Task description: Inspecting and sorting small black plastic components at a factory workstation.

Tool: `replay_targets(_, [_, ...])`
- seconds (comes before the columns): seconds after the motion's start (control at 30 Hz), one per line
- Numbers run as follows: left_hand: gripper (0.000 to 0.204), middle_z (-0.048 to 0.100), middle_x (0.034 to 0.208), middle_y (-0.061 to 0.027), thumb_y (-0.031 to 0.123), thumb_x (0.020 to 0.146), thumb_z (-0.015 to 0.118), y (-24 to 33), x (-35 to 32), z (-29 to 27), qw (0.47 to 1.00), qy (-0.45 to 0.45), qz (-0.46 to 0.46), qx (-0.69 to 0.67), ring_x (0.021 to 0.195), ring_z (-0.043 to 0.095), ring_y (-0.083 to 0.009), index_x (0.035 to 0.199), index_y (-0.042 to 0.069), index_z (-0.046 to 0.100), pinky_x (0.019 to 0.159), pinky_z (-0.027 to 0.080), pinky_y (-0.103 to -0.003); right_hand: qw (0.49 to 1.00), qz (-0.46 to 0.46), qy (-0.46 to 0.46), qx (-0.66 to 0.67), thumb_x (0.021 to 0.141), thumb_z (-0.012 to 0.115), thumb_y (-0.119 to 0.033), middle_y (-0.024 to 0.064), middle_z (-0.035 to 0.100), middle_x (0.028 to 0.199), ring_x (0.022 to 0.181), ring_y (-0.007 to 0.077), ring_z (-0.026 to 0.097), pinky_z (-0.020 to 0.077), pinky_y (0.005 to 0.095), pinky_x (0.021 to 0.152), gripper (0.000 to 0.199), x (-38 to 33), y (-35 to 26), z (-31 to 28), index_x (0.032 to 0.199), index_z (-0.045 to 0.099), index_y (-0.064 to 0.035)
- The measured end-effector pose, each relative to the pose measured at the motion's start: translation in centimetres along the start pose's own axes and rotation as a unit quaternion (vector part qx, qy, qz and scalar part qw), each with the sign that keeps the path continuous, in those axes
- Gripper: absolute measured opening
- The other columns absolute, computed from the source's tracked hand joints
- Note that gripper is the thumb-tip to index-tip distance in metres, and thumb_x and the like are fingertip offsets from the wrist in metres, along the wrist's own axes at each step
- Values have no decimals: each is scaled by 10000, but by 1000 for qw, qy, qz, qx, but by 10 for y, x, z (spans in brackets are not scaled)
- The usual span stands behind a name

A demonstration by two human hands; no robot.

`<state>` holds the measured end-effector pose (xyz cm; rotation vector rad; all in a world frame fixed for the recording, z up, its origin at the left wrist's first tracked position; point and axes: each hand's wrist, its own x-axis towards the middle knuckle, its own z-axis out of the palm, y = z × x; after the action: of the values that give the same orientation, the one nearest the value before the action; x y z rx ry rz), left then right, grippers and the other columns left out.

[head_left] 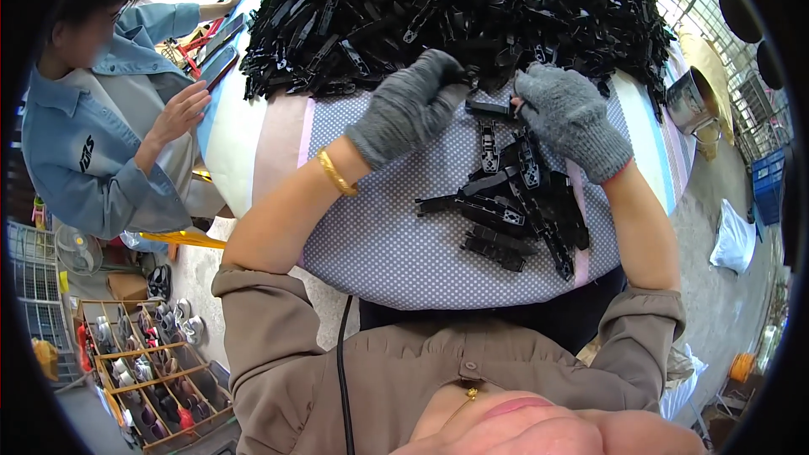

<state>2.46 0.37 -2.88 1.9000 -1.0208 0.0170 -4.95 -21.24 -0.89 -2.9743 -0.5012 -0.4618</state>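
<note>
Both my hands wear grey knit gloves. My right hand [573, 114] pinches the end of a short black plastic piece [489, 109] above the cloth. My left hand [413, 108] is at the near edge of a large heap of black plastic parts [455, 13], its fingers curled together. Whatever its fingertips hold, if anything, blends into the dark heap. Between my forearms, nearer to me, lies a small loose group of long black plastic clips [506, 206] with hinged or slotted bodies, some crossing over others.
A dotted cloth [379, 253] covers the rounded table. At its left side a person [109, 118] in a blue jacket has a hand near a phone [219, 66]. A metal bucket [693, 101] stands right of the table. A shoe rack [152, 366] is at lower left, a blue crate [767, 185] far right.
</note>
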Motion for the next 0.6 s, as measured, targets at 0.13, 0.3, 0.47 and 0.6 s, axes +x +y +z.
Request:
replay_targets(0.13, [261,630,733,-75,263,865,567,11,8,18,986,-92,76,120,616,614,-198,987,33,573,611,518,-315,995,16,17,100,770,587,-97,110,585,809,781,271,594,479,360,707,151,2,4,5,906,572,-32])
replay_targets(0.3, [287,636,779,-104,277,871,556,26,-3,9,985,-155,-9,78,688,623,-192,993,18,581,653,517,-307,977,85,-5,195,750,596,-31,124,638,860,813,257,627,495,330,748,182,1,11,6,927,639,-22])
replay_targets(0.47, [267,637,877,-90,196,852,602,26,-8,1,969,-112,-158,-151,840,602,-160,1034,2,575,780,502,-286,975,82,15,208,753,589,-1,119,640,839,805,220,628,503,307,741,166,1,17,8,908,645,-14])
replay_targets(0.6, [244,635,886,-92,163,853,604,28,-3,-9,961,-56,-200,-182,822,610,-138,1031,3,559,753,525,-275,927,154,46,339,811,585,-40,70,645,828,778,153,612,500,263,729,155,2,11,-2,947,657,-21])
